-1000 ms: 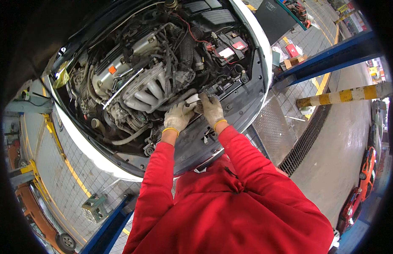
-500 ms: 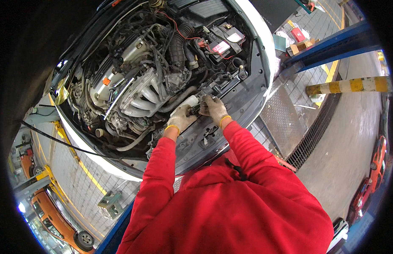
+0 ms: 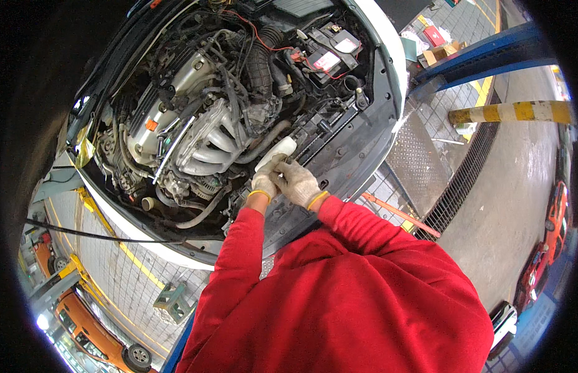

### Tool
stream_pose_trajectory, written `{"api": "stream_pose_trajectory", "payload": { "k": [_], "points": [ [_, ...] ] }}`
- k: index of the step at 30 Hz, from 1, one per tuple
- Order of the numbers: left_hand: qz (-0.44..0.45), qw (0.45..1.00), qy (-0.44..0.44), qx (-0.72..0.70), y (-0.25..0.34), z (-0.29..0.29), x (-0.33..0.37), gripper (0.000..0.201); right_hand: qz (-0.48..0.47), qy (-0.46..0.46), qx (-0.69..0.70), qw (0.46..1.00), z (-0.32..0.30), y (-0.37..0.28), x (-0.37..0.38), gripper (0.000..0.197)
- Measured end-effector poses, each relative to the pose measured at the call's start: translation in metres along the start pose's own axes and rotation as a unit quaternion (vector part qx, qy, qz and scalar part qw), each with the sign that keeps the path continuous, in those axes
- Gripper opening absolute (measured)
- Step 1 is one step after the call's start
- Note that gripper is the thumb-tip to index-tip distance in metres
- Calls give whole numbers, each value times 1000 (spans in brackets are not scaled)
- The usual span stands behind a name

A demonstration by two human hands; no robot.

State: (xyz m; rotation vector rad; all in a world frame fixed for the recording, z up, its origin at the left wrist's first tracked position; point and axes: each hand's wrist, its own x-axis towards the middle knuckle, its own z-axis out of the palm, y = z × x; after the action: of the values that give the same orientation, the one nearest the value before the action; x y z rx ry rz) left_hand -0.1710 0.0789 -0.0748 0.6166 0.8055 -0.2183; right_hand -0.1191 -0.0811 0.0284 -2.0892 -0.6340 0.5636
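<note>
Both my hands wear whitish knit gloves with yellow cuffs and meet over the front edge of an open engine bay. My left hand [image 3: 264, 181] is closed beside a white plastic bottle-like reservoir [image 3: 280, 151], its fingers curled against the other hand. Pressed up to it, my right hand [image 3: 297, 182] has its fingers bent inward and closed. Whatever the fingertips hold is hidden between the gloves. Below them lies the black front panel [image 3: 338, 163]. Behind the reservoir sits the engine, with its silver intake manifold [image 3: 212, 146].
A car battery [image 3: 329, 56] with a red wire stands at the bay's far right. A shiny metal rod [image 3: 174, 148] lies across the engine. To the right are a blue lift arm [image 3: 481, 59] and a yellow-and-white striped post [image 3: 513, 112]. A green stool [image 3: 172, 303] stands at lower left.
My right hand has moved left and nearer to me, against my left hand. More of the white reservoir and the black front panel now shows. The view has shifted slightly.
</note>
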Motion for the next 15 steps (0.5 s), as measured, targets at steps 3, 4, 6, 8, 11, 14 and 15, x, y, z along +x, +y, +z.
{"api": "stream_pose_trajectory", "payload": {
  "k": [3, 4, 6, 8, 11, 14, 15],
  "points": [
    [76, 983, -8, 170, 2, 9, -5, 61, 51, 39, 38, 997, 11, 9, 0, 35],
    [123, 886, -1, 446, 8, 15, -11, 66, 71, 31, 71, 994, 8, 22, 4, 35],
    [92, 713, 59, 693, 21, 30, -32, 75, 114, 6, 206, 972, 1, 53, 14, 42],
    [101, 695, 61, 709, 32, 48, -48, 79, 2, 134, -43, 990, -9, 80, 33, 42],
    [119, 694, 50, 709, 42, 58, -58, 75, 227, 150, 239, 932, -21, 90, 39, 41],
    [107, 668, 37, 736, 35, 45, -44, 70, 249, 109, 293, 917, -16, 59, 32, 44],
    [106, 655, 42, 747, 29, 37, -36, 67, 242, 106, 229, 937, -11, 44, 28, 41]
  ]
}}
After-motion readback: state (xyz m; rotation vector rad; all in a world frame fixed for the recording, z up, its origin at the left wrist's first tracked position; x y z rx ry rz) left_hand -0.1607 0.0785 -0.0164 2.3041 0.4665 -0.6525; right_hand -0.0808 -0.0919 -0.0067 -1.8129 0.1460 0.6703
